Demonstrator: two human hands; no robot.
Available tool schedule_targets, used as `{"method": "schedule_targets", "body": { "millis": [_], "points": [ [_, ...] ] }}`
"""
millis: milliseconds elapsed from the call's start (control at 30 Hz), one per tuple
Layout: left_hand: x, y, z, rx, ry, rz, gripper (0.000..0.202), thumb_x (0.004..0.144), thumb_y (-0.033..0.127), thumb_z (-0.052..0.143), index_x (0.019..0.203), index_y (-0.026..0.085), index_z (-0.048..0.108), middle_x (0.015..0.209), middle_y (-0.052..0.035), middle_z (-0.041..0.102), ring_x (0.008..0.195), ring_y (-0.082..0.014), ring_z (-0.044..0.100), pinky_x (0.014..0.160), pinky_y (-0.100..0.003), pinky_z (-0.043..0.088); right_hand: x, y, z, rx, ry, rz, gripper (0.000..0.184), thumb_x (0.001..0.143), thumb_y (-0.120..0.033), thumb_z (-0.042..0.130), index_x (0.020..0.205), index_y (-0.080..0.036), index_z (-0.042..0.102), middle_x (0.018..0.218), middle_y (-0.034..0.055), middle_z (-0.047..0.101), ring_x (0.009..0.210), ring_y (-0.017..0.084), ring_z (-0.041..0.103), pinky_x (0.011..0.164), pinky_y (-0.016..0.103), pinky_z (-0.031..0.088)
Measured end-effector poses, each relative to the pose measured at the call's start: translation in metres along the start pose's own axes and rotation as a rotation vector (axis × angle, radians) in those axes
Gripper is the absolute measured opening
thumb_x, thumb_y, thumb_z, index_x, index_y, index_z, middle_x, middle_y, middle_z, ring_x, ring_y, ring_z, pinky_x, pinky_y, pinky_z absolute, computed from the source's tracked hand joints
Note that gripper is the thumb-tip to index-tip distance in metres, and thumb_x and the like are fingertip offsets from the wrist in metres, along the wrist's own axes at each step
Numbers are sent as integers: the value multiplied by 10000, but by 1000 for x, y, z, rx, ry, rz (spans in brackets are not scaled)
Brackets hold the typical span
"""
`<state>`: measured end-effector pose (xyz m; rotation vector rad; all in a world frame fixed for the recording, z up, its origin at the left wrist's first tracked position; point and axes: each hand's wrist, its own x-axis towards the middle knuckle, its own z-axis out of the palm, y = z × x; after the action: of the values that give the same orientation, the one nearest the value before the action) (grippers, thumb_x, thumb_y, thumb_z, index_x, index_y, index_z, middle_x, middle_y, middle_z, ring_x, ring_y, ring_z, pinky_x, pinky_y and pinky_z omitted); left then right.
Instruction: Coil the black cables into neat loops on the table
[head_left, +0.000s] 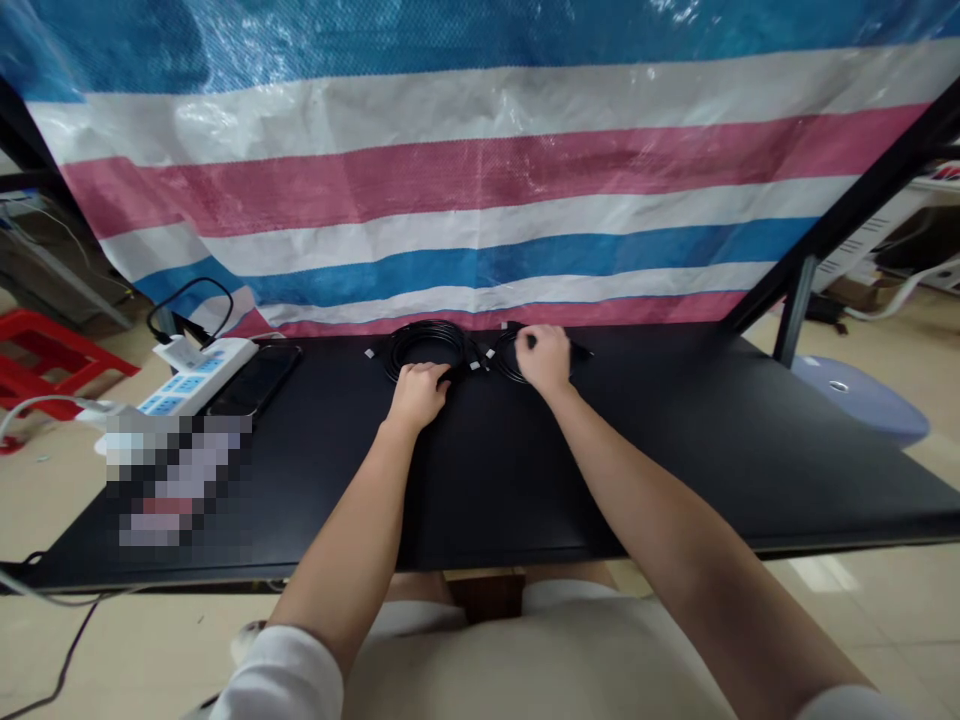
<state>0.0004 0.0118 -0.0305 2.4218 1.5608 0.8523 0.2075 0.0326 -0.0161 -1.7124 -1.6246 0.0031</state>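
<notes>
Two coiled black cables lie at the far edge of a black table [675, 440]. My left hand [420, 392] rests with curled fingers on the near rim of the left cable coil [424, 343]. My right hand [544, 358] covers the right cable coil [510, 352], fingers bent down onto it. Small white connector ends [475, 364] show between the two coils. Whether either hand actually grips its coil is hidden by the fingers.
A white power strip [196, 376] with a plugged black cord and a dark phone [255, 382] lie at the table's left. A striped tarp [480, 200] hangs behind. A red stool [45, 350] stands left, a pale round stool [862, 395] right.
</notes>
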Motion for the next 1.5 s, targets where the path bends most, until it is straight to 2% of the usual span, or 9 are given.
{"method": "schedule_targets", "body": {
  "millis": [167,333,467,667,833,1067,1233,1400,1500],
  "points": [
    [0,2,4,3,-12,20,304,789,156,521,1027,203,705,1018,-122,708,941,-264,649,861,-406,472,-2,54,-19,-67,230,380,169,635,-242,623,791,-179,643,917,150,659,945,313,561,816,487,452],
    [-2,10,2,-2,79,-21,307,768,316,594,1040,219,696,1068,-123,694,1031,-298,611,950,-473,401,2,71,-26,-40,-18,615,194,536,-301,731,569,-216,560,723,122,632,848,323,621,774,504,483],
    [-4,16,-1,3,136,-77,375,779,386,572,1085,197,675,1158,-150,652,1124,-319,557,971,-497,360,3,65,-31,4,2,674,149,591,-255,699,564,-218,557,728,132,640,836,321,644,751,479,498],
    [-5,16,0,-7,240,-112,384,781,393,570,1107,207,652,1194,-149,609,1170,-321,513,958,-481,359,2,56,-38,130,233,560,82,760,-228,524,691,-204,561,755,108,645,826,257,639,828,406,482],
    [-7,18,1,-55,335,-106,474,796,445,560,1205,206,591,1235,-157,571,1217,-318,477,993,-480,340,-1,55,-36,203,444,270,183,865,-270,367,839,-200,534,835,81,610,823,204,600,833,362,467],
    [-10,37,5,-241,238,22,588,762,498,615,1272,218,538,1240,-139,593,1198,-301,503,992,-461,367,-15,33,-31,200,353,-49,215,878,-324,350,858,-213,534,821,77,555,811,210,573,808,368,458],
    [-7,47,5,-463,243,-21,275,799,333,578,1041,218,641,1020,-97,684,928,-235,636,849,-358,476,-19,19,-32,289,310,-115,258,876,-384,369,817,-218,558,809,77,574,814,209,581,796,366,464],
    [-6,44,-6,-568,396,-213,52,781,239,593,817,211,618,777,-24,653,774,-185,612,777,-303,471,-2,48,-39,530,572,274,518,928,-445,134,781,-206,570,662,22,507,631,155,552,630,299,472],
    [-4,41,-12,-735,489,-306,233,799,324,617,617,206,529,546,36,492,546,-119,483,608,-243,420,8,79,-43,599,757,617,487,916,-373,149,722,-202,562,553,-20,421,536,137,501,584,278,459]
  ]
}}
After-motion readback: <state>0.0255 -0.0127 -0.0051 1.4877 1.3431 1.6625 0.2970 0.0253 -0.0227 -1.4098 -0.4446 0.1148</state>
